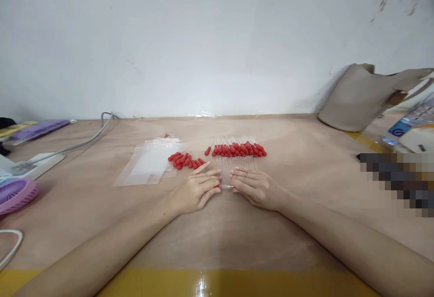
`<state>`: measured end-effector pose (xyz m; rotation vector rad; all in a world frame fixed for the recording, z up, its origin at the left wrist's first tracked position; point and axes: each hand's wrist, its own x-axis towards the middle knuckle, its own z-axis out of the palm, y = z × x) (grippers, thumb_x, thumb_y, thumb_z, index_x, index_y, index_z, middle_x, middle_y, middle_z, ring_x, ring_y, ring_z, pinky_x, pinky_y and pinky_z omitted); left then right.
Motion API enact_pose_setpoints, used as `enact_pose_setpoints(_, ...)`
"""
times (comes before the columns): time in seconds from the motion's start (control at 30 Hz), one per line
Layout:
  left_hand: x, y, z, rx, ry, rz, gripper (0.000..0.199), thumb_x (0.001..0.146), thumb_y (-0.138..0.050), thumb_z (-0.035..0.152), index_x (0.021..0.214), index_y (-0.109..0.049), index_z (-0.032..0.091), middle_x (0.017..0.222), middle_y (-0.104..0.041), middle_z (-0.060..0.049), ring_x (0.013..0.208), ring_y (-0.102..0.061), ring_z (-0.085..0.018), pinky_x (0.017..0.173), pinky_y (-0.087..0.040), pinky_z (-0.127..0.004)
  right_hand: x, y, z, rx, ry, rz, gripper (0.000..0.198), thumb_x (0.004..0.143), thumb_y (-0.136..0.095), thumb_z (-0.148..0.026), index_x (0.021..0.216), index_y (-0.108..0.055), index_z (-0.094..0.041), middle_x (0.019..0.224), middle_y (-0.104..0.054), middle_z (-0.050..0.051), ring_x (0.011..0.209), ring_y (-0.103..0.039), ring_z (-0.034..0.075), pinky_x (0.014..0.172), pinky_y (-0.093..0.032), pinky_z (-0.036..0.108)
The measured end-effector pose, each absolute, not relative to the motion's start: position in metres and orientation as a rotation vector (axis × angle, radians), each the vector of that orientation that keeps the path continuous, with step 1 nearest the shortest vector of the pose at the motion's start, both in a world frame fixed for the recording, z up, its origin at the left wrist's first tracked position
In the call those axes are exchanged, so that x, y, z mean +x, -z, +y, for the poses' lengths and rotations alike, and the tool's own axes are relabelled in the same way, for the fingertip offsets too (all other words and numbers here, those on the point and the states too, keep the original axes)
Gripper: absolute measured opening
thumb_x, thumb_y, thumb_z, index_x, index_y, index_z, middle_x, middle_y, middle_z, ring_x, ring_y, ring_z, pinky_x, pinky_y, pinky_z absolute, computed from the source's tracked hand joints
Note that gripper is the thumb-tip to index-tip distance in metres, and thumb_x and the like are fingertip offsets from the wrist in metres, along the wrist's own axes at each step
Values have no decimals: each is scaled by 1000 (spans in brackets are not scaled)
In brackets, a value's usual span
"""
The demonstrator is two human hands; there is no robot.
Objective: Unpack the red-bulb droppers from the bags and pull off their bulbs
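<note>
On the desk [305, 157], glass tubes [226, 169] lie between the left hand [197, 188] and right hand [253, 186], glass droppers [239, 149] behind them, rubber bulbs [184, 158] and zip bags [140, 168] leftward, a handbag [356, 100] at the back right.

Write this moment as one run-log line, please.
left hand: at red-bulbed dropper | right hand: at same dropper | beyond hands: row of red bulbs | left of row: red bulb pile, clear zip bags
</note>
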<state>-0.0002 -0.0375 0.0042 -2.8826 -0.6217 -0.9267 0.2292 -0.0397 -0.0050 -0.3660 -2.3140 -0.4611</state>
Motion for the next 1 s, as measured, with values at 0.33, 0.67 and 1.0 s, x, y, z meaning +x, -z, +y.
enact_pose_setpoints(0.33,-28,-13,-26,-2556,1139,-957,15,85,-52,25,94,-63,19,87,-62,-6,83,-58,-16,72,-48,-30,249,12,-30,-763,431,-2125,23,85,-50,-20,106,-59,-17,68,-59,3,68,-55,16,64,-46,31)
enact_pose_setpoints(0.67,-73,-43,20,-2339,1053,-1766,27,81,-45,29,100,-58,15,77,-56,-3,71,-55,-17,67,-45,-29,232,11,-21,-1076,225,-2061,15,83,-42,-17,89,-56,-16,74,-59,3,71,-52,16,67,-33,30)
enact_pose_setpoints(1.0,-73,-36,21,-2397,850,-1887,21,77,-50,38,84,-58,19,76,-62,0,62,-52,-14,59,-40,-25,227,13,-19,-1032,251,-2066,11,81,-45,-13,78,-55,-17,69,-61,1,68,-53,13,67,-29,28)
